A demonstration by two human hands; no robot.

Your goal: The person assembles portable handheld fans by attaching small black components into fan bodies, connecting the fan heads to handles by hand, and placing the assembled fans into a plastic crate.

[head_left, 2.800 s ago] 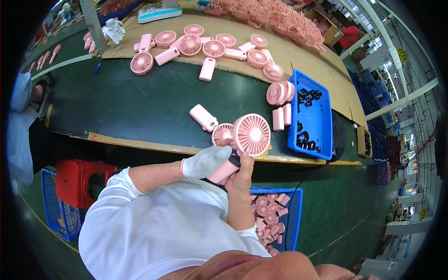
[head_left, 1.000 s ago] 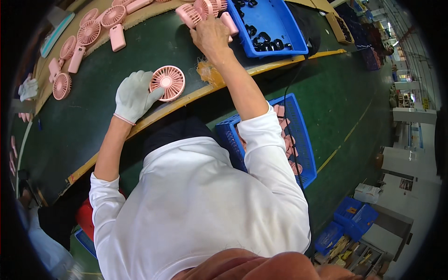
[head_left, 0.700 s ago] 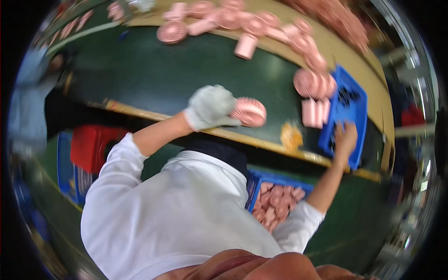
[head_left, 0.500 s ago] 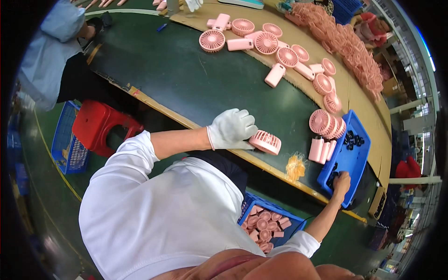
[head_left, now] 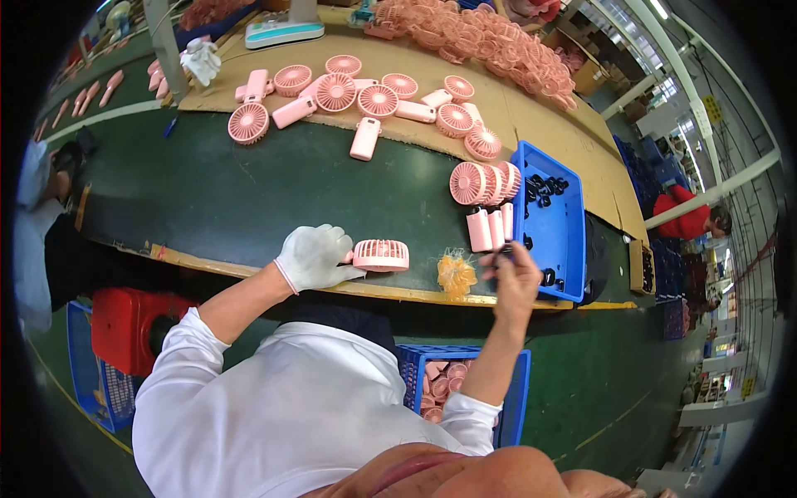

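Note:
My left hand (head_left: 314, 257), in a white glove, grips a pink handheld fan (head_left: 381, 256) at the near edge of the green table. The fan's round, slatted head lies sideways and points right. My bare right hand (head_left: 516, 286) is beside the blue tray (head_left: 552, 236), its fingers pinched on a small black part (head_left: 506, 251) whose shape is blurred. More black parts (head_left: 544, 189) lie in the tray. Left of it stand several pink fan heads (head_left: 468, 183) in a row, with pink handles (head_left: 479, 230) in front of them.
A yellow stringy bundle (head_left: 457, 276) lies between my hands. Pink fans (head_left: 336, 92) spread along the cardboard (head_left: 531, 133) at the back, before a heap of pink rings (head_left: 473, 37). Below the table edge are a blue crate (head_left: 516, 398) of pink parts and a red stool (head_left: 124, 328).
My right hand has come out of the blue tray with a black part, moving left toward the fan. The left hand still holds the fan, now turned more level. The whole view has swung right.

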